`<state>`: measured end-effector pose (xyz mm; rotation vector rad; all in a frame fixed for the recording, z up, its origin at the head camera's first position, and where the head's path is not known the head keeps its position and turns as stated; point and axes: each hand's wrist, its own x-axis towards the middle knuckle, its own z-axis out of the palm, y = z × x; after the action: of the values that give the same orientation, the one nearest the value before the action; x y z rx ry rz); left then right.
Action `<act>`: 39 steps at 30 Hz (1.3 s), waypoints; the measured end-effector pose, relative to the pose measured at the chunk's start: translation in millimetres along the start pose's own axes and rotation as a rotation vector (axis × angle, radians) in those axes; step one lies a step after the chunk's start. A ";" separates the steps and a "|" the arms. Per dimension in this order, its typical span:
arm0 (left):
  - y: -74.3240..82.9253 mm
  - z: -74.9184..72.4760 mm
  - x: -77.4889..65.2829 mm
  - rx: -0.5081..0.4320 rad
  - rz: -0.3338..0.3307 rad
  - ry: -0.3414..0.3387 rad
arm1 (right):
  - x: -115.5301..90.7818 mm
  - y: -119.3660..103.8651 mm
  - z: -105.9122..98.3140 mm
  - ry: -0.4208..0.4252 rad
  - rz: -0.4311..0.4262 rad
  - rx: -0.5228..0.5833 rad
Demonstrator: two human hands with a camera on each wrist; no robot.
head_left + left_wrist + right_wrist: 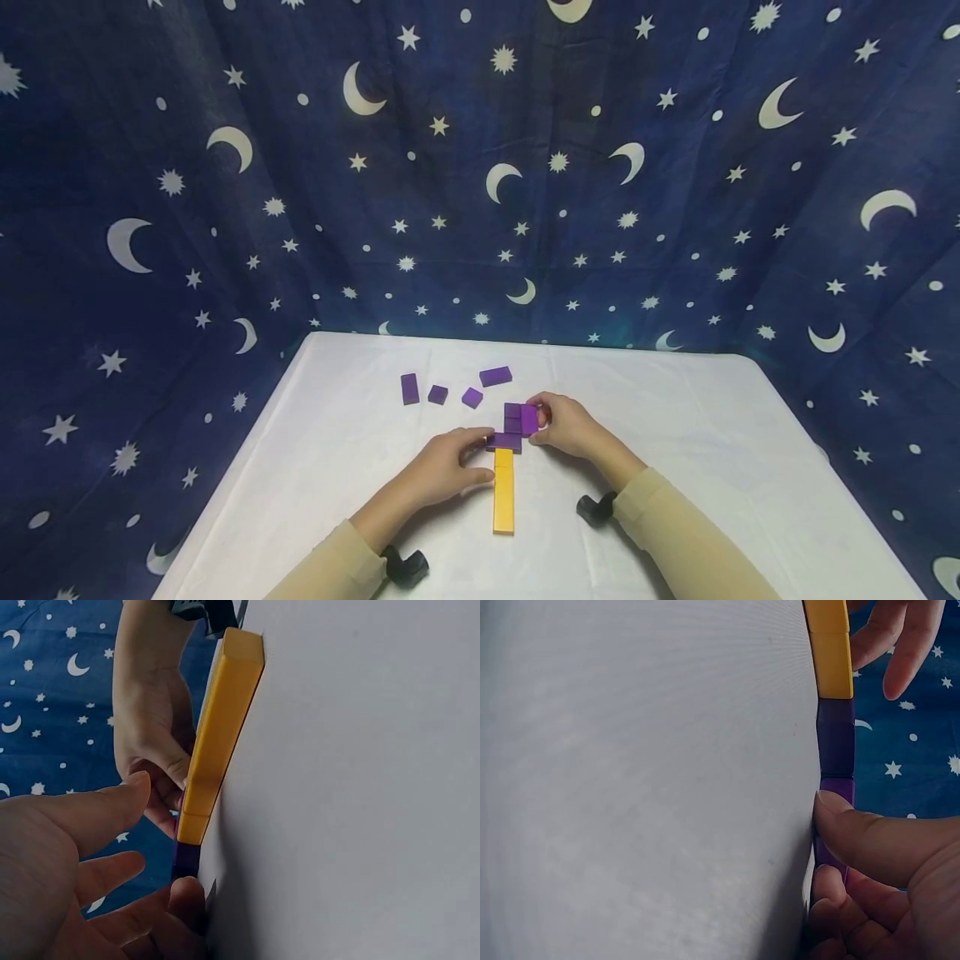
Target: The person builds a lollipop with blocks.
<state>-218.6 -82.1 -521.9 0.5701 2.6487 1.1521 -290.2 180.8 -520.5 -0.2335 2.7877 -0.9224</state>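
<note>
On the white table a long yellow block (503, 504) points away from me, with a short yellow block (503, 458) at its far end. Across that end lies a purple block (499, 442), and beyond it sit small dark purple blocks (512, 412). My right hand (570, 427) pinches a brighter purple block (529, 420) by its ends, against the right side of the small ones. At the left end of the crosswise block, my left hand (444, 468) rests a fingertip; its thumb (105, 814) stays spread near the yellow blocks.
Behind the built shape lie several loose purple blocks: an oblong one (409, 389) at left, two small ones (438, 394) and another oblong (496, 377). A dark blue curtain (450, 192) with moons and stars hangs around the table (337, 467).
</note>
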 end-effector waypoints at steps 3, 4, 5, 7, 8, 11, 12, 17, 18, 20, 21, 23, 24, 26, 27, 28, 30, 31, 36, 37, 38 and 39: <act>-0.5 -2.8 0.5 -0.028 -0.004 0.008 | -0.3 -0.3 0.1 0.000 -0.006 0.003; -0.8 -3.8 1.0 -0.039 -0.004 0.011 | -0.3 -0.4 0.1 0.001 -0.010 0.006; -1.1 -4.7 1.6 -0.049 0.000 0.013 | -0.4 -0.5 0.0 0.001 -0.013 0.009; -1.4 -6.8 3.1 -0.067 0.004 0.013 | -0.5 -0.9 -0.2 0.001 -0.015 0.013; -1.7 -7.9 4.3 -0.072 0.006 0.010 | -0.6 -1.2 -0.2 0.002 -0.014 0.013; -2.9 -10.4 8.5 -0.082 0.010 0.009 | -0.8 -1.6 -0.5 0.002 -0.016 0.021; -3.5 -11.3 10.1 -0.088 0.007 0.009 | -0.7 -1.5 -0.4 0.003 -0.019 0.024; -7.2 -15.1 18.1 -0.130 -0.014 0.013 | 0.6 0.2 0.7 0.007 -0.035 0.017; -7.8 -16.0 19.6 -0.141 -0.020 0.013 | 0.7 0.7 1.0 0.008 -0.033 0.014; -8.6 -18.1 22.9 -0.161 -0.028 0.016 | 1.0 1.3 1.5 0.010 -0.025 0.014; -9.1 -19.2 24.5 -0.162 -0.031 0.021 | 1.2 1.6 1.7 0.011 -0.020 0.015; -9.4 -21.9 27.4 -0.161 -0.036 0.035 | 1.1 1.7 2.1 0.012 -0.011 0.017; -9.5 -23.3 28.7 -0.159 -0.037 0.042 | 1.0 1.9 2.1 0.012 -0.007 0.017; -9.5 -27.0 30.7 -0.141 -0.034 0.062 | 1.2 2.1 2.6 0.008 0.001 0.017; -9.2 -28.9 31.7 -0.136 -0.032 0.071 | 1.0 2.0 2.6 0.008 0.005 0.016; -8.8 -30.9 32.8 -0.129 -0.031 0.078 | 0.7 1.8 2.5 0.006 0.007 0.017; -8.1 -34.9 35.5 -0.124 -0.030 0.089 | 0.3 1.2 2.2 0.005 0.012 0.020; -7.9 -36.7 37.2 -0.118 -0.029 0.092 | 0.2 1.0 2.2 0.006 0.014 0.021; -8.5 -44.4 46.0 -0.073 -0.047 0.110 | -0.1 0.2 1.7 0.009 0.016 0.025; -8.7 -45.8 47.6 -0.061 -0.052 0.115 | -0.3 0.1 1.6 0.008 0.016 0.025; -9.1 -47.0 49.3 -0.058 -0.057 0.118 | -0.4 0.2 1.6 0.007 0.016 0.025; -9.4 -48.1 51.0 -0.049 -0.064 0.122 | -0.2 0.5 1.8 0.006 0.016 0.026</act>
<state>-283.1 -98.2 -497.6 0.4162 2.7094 1.2678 -289.6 180.2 -522.2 -0.2046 2.7770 -0.9559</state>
